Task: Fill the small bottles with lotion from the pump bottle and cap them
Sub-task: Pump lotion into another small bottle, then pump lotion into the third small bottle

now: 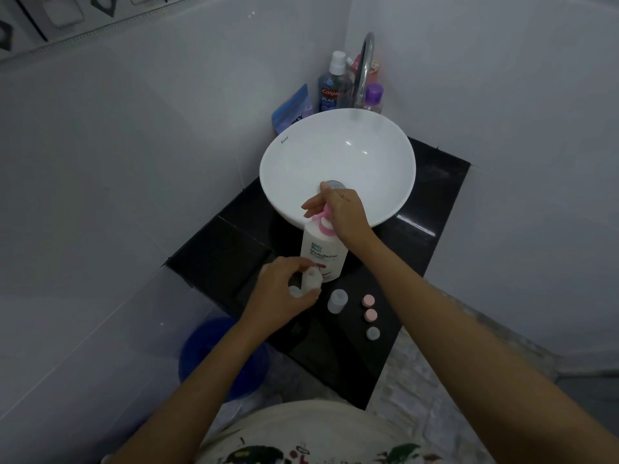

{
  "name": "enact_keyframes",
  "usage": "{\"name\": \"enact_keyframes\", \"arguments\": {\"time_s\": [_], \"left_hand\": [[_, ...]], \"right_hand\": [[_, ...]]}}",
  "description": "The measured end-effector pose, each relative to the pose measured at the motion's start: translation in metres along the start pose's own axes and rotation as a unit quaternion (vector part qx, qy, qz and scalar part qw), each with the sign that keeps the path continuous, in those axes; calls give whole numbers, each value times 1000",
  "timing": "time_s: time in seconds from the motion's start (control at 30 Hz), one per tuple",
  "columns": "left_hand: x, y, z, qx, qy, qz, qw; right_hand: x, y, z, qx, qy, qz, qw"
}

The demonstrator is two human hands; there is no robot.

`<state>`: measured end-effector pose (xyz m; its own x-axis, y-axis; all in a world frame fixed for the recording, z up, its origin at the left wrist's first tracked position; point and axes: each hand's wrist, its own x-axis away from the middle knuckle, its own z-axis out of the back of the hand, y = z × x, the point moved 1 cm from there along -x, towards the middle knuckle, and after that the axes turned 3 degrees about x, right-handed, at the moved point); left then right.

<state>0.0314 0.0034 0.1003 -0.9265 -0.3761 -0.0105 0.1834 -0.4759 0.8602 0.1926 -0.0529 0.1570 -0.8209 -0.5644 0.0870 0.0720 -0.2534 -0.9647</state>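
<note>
My right hand [341, 214] covers most of the pink pump head [322, 218], so I can't tell how far down it sits. My left hand [281, 293] hides the lower part of the small bottle [312, 278]; its fill level is unreadable. The faucet [365, 67] screens the toiletries behind it.

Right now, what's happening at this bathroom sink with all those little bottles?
A person is decanting lotion. Their right hand rests on the pink pump head of the tall white pump bottle, while the left hand holds a small translucent bottle beside it. Another small open bottle stands on the black counter, with two pink caps and one pale cap lying loose nearby.
</note>
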Motion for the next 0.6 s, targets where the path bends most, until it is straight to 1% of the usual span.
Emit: {"name": "enact_keyframes", "arguments": {"time_s": [0.13,0.27,0.47,0.6], "left_hand": [[-7,-10,-13,-121,-27,-17,992],[-15,-22,-24,-195,-62,-42,978],[-20,-36,-38,-271,-100,-70,955],[-22,-39,-40,-277,-102,-66,953]], "right_hand": [[0,0,0,-10,0,-2,1000],[1,-2,0,-18,-1,-7,1000],[1,-1,0,-10,1,2,1000],[1,-1,0,4,-1,0,1000]]}}
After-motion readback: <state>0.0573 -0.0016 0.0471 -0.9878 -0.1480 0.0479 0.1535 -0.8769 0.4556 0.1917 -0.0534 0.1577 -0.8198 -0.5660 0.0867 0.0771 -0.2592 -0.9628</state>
